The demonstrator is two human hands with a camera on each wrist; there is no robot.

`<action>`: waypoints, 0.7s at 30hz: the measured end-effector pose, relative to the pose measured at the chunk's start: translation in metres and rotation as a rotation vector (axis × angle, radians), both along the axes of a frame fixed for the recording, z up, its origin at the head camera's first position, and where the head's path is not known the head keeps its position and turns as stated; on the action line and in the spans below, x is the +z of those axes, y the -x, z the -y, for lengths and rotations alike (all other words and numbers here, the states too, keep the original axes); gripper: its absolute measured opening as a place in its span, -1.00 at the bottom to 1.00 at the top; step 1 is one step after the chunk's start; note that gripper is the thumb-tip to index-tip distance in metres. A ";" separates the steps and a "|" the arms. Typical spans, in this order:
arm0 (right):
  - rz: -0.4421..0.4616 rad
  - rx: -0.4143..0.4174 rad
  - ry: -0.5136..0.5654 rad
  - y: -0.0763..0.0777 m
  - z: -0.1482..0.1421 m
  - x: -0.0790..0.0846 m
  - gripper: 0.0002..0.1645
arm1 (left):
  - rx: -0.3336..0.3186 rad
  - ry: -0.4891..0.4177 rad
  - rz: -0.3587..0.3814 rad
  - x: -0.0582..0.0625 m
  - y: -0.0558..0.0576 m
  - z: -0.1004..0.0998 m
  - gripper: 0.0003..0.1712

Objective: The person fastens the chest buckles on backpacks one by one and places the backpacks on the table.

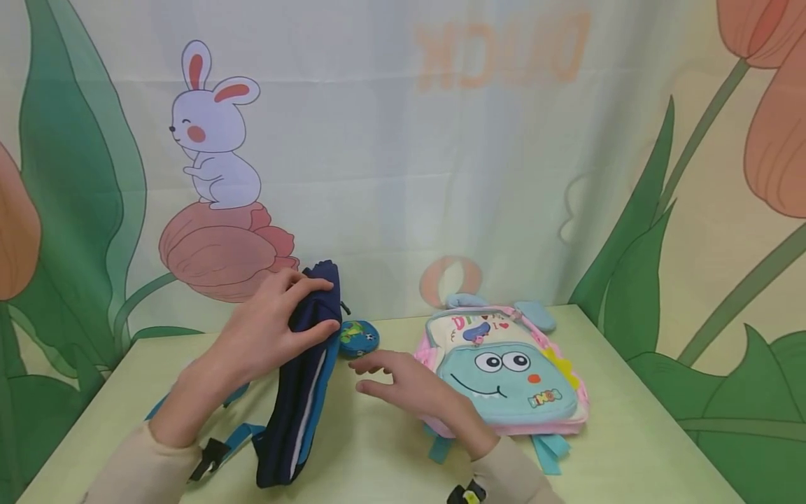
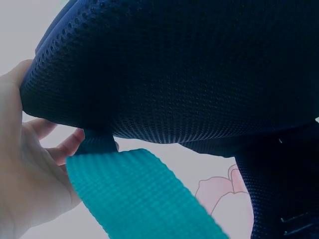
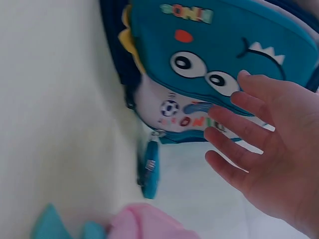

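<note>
A small navy and blue children's backpack (image 1: 296, 406) stands on the table, seen edge-on in the head view. My left hand (image 1: 267, 329) grips its upper part, thumb on one side and fingers over the top. In the left wrist view, its dark mesh back (image 2: 174, 79) and a teal strap (image 2: 144, 194) fill most of the picture. My right hand (image 1: 409, 385) is held to the right of it, fingers spread and holding nothing. The right wrist view shows the backpack's cartoon-face front (image 3: 154, 45) beyond those fingers. A round blue tag (image 1: 359, 339) hangs from its zipper.
A pink and aqua backpack (image 1: 504, 385) with a cartoon face lies to the right, just beyond my right hand. Straps with a black buckle (image 1: 210, 455) trail on the pale green table (image 1: 371, 462) at the left. Behind stands a printed curtain (image 1: 359, 154).
</note>
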State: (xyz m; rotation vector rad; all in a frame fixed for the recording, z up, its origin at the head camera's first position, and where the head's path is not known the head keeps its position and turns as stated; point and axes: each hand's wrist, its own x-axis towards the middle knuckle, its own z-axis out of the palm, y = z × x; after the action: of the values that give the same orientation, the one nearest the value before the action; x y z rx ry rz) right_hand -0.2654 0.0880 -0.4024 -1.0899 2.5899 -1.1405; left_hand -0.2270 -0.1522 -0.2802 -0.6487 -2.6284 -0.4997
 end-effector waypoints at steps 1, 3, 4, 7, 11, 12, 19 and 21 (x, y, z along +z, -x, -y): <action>-0.006 -0.006 0.013 0.000 -0.002 0.003 -0.55 | -0.001 0.000 -0.001 0.000 0.000 -0.001 -0.39; -0.024 -0.011 0.040 0.000 -0.006 0.010 -0.55 | 0.000 0.003 -0.002 -0.002 0.001 -0.002 -0.38; -0.036 -0.014 0.052 0.000 -0.008 0.014 -0.56 | -0.001 0.003 -0.001 -0.002 0.002 -0.002 -0.38; -0.064 -0.032 0.080 0.002 -0.012 0.021 -0.57 | -0.003 0.009 -0.003 -0.004 0.003 -0.005 -0.38; -0.100 -0.065 0.116 0.004 -0.016 0.031 -0.60 | -0.005 0.016 -0.019 -0.005 0.003 -0.008 -0.36; -0.108 -0.075 0.126 0.004 -0.017 0.034 -0.60 | -0.005 0.017 -0.023 -0.005 0.003 -0.009 -0.36; -0.157 -0.118 0.151 0.005 -0.021 0.047 -0.57 | 0.003 0.009 -0.025 -0.006 0.002 -0.014 -0.33; -0.165 -0.122 0.163 0.005 -0.022 0.050 -0.58 | 0.003 0.006 -0.024 -0.006 0.002 -0.016 -0.33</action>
State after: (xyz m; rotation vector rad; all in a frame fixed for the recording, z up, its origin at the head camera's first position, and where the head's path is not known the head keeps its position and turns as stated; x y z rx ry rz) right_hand -0.2705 0.1104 -0.3520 -1.1147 2.7643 -1.3640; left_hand -0.2292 -0.1361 -0.2860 -0.6480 -2.6088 -0.4804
